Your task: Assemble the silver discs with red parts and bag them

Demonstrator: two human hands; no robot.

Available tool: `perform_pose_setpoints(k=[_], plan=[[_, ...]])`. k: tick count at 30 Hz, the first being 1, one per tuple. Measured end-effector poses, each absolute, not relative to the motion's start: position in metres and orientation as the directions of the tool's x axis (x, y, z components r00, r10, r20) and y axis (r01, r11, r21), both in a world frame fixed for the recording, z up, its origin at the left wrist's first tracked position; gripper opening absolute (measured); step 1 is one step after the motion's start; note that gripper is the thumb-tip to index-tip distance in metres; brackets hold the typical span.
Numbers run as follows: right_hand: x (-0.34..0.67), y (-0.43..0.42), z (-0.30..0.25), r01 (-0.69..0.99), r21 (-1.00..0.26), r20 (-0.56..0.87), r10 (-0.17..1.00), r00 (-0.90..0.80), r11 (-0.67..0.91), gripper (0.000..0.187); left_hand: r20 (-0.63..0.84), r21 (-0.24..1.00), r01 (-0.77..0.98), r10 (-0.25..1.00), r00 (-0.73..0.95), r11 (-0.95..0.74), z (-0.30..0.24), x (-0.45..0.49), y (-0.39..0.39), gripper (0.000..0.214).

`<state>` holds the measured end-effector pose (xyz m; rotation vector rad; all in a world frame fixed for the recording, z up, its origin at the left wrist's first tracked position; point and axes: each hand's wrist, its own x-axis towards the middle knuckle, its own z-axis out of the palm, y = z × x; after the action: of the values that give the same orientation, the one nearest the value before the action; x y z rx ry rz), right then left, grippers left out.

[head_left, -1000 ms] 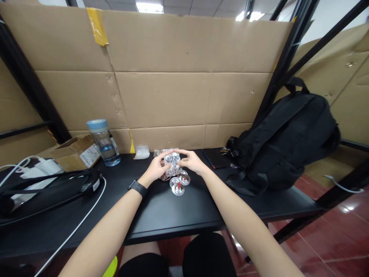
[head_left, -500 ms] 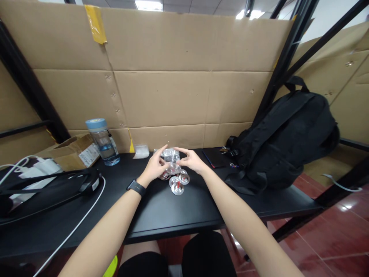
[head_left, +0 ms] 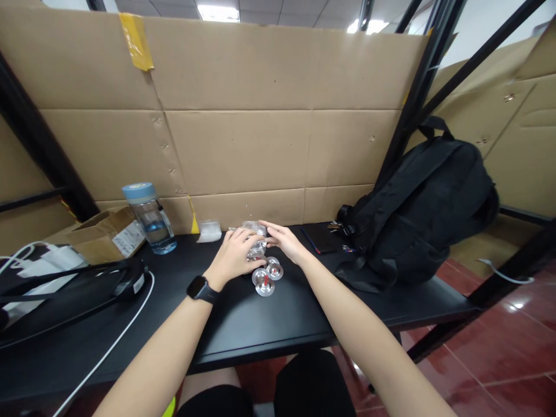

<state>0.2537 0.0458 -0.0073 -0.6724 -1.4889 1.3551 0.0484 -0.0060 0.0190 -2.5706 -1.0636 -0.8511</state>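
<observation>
My left hand (head_left: pixel 234 253) curves over a crinkled clear plastic bag (head_left: pixel 257 248), its fingers on top and its thumb stretched along the near side. The bag's contents are too blurred to make out. At the bag's right edge is my right hand (head_left: pixel 284 240), index finger extended along it and the other fingers loosely bent. Just in front of the hands, several shiny round metal discs with red centres (head_left: pixel 264 285) lie on the black table (head_left: pixel 282 321). Part of this pile is hidden under my left hand.
A small clear packet (head_left: pixel 209 231) lies behind my left hand. Further left stand a blue-lidded water bottle (head_left: pixel 155 223), an open cardboard box (head_left: pixel 106 234) and a black bag (head_left: pixel 108 289) with a white cable. On the right are a dark flat notebook-like item (head_left: pixel 319 237), keys and a black backpack (head_left: pixel 421 214).
My left hand has turned palm-down and closed over the plastic bag, where its fingers were raised before. The right hand stays beside the bag. The whole view has shifted slightly.
</observation>
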Motion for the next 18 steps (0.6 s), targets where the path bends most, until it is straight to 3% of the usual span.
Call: perform_pose_setpoints(k=[6,13,16,18], plan=[[0.253,0.047,-0.009,-0.248,-0.947,0.293,0.869,-0.4,0.205,0.04,0.595,-0.111,0.775,0.583,0.553,-0.622,0.004,0.056,0.003,0.028],[0.253,0.043,-0.004,-0.234,-0.951,0.284,0.87,-0.403,0.202,0.04,0.587,-0.135,0.784,0.588,0.556,-0.606,0.0,0.051,0.011,0.034],[0.255,0.045,-0.005,-0.206,-0.952,0.291,0.884,-0.367,0.228,0.041,0.612,-0.086,0.842,0.639,0.466,-0.533,0.003,0.037,0.02,0.031],[0.256,0.048,-0.007,-0.176,-0.956,0.284,0.899,-0.333,0.236,0.041,0.652,-0.003,0.907,0.687,0.321,-0.421,0.006,0.021,0.027,0.03]])
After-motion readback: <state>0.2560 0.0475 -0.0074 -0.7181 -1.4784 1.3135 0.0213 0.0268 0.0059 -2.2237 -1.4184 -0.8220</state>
